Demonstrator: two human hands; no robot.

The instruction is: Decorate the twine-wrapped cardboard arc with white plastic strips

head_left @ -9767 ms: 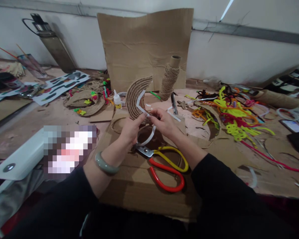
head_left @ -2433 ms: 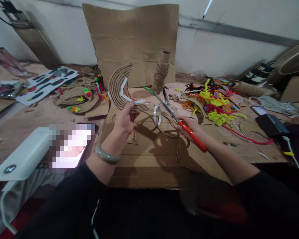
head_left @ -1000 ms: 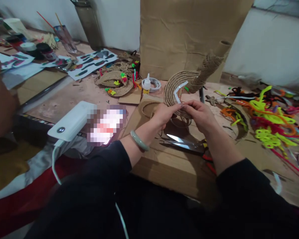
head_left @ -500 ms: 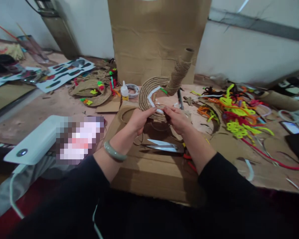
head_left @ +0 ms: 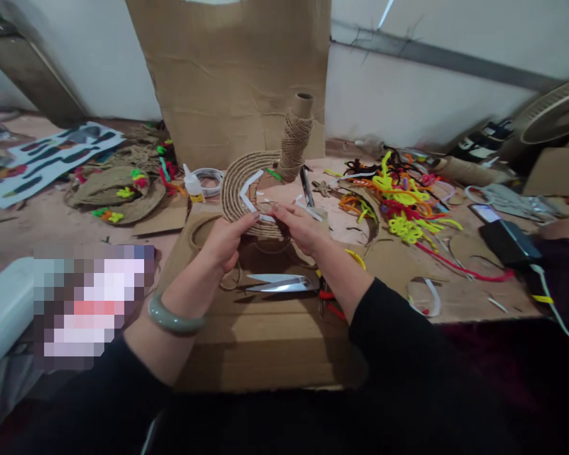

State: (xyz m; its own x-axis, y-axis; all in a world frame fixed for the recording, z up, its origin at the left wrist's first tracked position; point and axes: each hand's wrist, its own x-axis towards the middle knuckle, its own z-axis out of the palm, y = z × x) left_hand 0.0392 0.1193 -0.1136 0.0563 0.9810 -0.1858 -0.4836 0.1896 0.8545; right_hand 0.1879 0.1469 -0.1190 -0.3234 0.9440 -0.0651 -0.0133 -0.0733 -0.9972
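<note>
While the left hand [head_left: 222,245] and right hand [head_left: 302,229] pinch its bottom edge mid-frame, the crescent [head_left: 232,193] shows curved brown cord rows and a white inner strip [head_left: 248,201].

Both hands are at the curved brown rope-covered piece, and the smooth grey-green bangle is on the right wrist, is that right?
Not quite: the head view shows the smooth grey-green bangle on the left wrist. The left hand and right hand are indeed at the curved brown rope-covered piece.

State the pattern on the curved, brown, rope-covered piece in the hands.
The curved piece bears concentric curved rows, best seen in the head view.
</note>
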